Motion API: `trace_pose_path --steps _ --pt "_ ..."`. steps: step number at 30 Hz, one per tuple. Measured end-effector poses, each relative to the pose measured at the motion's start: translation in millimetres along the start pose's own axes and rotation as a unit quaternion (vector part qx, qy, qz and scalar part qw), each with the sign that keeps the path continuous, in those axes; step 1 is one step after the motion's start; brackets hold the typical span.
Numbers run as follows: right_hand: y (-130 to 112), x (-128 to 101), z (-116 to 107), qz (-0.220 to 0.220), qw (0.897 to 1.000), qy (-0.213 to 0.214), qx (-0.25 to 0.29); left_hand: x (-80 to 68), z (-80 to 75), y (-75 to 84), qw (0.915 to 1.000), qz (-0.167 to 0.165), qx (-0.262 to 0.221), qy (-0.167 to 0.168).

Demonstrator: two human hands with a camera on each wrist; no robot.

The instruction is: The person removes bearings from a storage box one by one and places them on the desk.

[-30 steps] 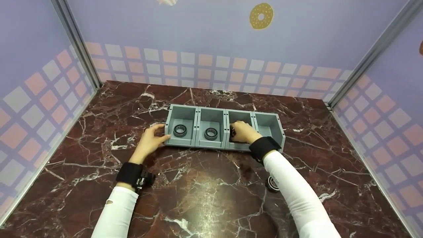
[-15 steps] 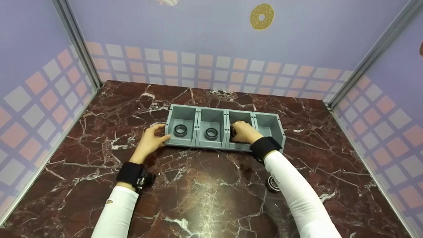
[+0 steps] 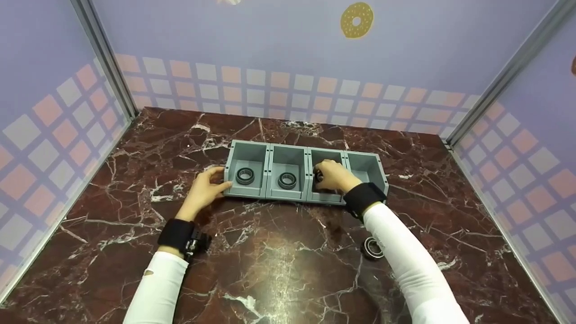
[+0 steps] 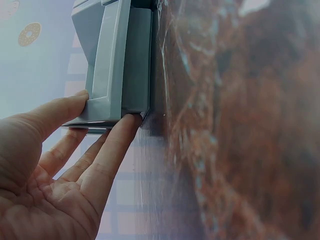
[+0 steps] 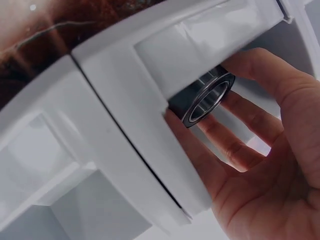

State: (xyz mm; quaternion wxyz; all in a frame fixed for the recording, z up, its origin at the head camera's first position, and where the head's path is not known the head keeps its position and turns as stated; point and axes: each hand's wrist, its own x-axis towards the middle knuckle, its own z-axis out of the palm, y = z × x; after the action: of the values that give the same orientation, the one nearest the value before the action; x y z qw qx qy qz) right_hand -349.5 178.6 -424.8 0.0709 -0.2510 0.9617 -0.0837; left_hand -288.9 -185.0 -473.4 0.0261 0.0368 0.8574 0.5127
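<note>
A row of joined grey storage bins (image 3: 288,196) stands on the table. My left hand (image 3: 202,191) holds its left end, thumb on the front edge and fingers along the outer side. In the left wrist view the thumb and fingertips press on the bin corner (image 4: 107,107). My right hand (image 3: 335,175) reaches into the third bin from the left and grips a bearing (image 5: 212,97) there, thumb on one side and fingers on the other. One dark ring-shaped bearing (image 3: 245,176) lies in the first bin and another bearing (image 3: 287,180) in the second.
Another bearing (image 3: 372,248) lies on the marbled red-brown table (image 3: 270,270), partly behind the right sleeve (image 3: 409,265). The rightmost bin (image 3: 362,168) is partly covered by the right wrist. Patterned panels (image 3: 279,49) rise at the back and both sides.
My right hand has shifted slightly up and to the right inside the third bin. More of the bearing on the table shows beside the sleeve. The left hand keeps its hold.
</note>
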Motion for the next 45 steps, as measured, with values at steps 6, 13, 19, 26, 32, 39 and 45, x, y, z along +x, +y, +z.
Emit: trace_pose_path --steps 6,13,19,26,32,39,45 --pt "-2.6 -1.4 -3.9 0.006 1.000 -0.005 0.001 2.5 0.8 0.6 0.9999 0.005 -0.007 0.007" --pt "-8.0 -6.7 -12.3 0.007 1.000 -0.011 0.007 2.2 1.2 1.2 0.9999 0.004 -0.007 0.007" --pt "-9.8 -11.4 -17.8 0.009 1.000 -0.016 0.012 1.1 1.5 2.4 0.9999 0.004 -0.014 0.005" --pt "-10.2 -16.3 -22.0 -0.001 1.000 -0.008 0.005 0.5 1.2 2.9 0.9999 0.001 -0.011 0.009" --pt "-10.5 -18.7 -25.0 -0.015 1.000 -0.001 -0.001 0.1 0.7 1.4 1.0000 0.003 -0.003 0.005" --pt "-12.7 -22.8 -28.6 -0.022 1.000 0.005 0.002 0.8 1.0 0.7 1.0000 0.002 -0.002 0.007" --pt "-16.4 -27.7 -32.6 -0.029 1.000 0.007 0.003 1.2 1.3 0.6 0.9999 0.007 -0.006 0.009"
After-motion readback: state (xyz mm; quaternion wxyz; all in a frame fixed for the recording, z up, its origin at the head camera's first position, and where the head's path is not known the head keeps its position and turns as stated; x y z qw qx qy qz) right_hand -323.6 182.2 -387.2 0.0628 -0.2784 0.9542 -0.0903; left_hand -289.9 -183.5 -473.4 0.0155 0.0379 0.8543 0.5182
